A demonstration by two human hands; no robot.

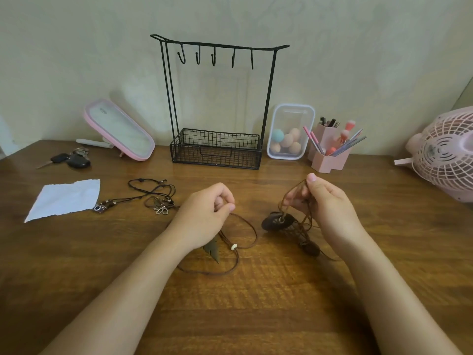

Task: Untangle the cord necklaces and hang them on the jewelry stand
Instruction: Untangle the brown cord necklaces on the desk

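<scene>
- The right hand [325,203] grips a brown cord necklace with a dark oval pendant [276,222]. Fingers and thumb curl round a bunch of its strands. The pendant hangs just above the wood, and the lower strands trail in a knotted cluster below the wrist.
- The left hand [204,216] pinches, thumb against forefinger, a thin brown cord necklace with a green leaf-shaped pendant and a white bead [212,252]. Its loop lies on the wood between the two hands, and the leaf sits just beside the left wrist.
- The two cords look apart, though I cannot tell whether any strand still crosses under the right hand.
- The step in hand seems to be freeing this pair; no necklace is hung yet.
- The next move likely calls for loosening the bunched strands in the right hand into one open loop, so it can drop over a hook without snagging.
- A tangle of black and brown cord necklaces with a metal flower pendant [161,210] lies untouched, well to the left of the left hand.
- The black wire jewelry stand [216,148] stands at the back against the wall, its five hooks bare above a mesh basket.
- Around it on the brown wooden table [256,316] are a white torn sheet [64,198], dark keys [70,158], a pink-framed mirror [120,129], a clear box of sponges [290,131], a pink brush holder [330,149] and a pink fan [445,152].
</scene>
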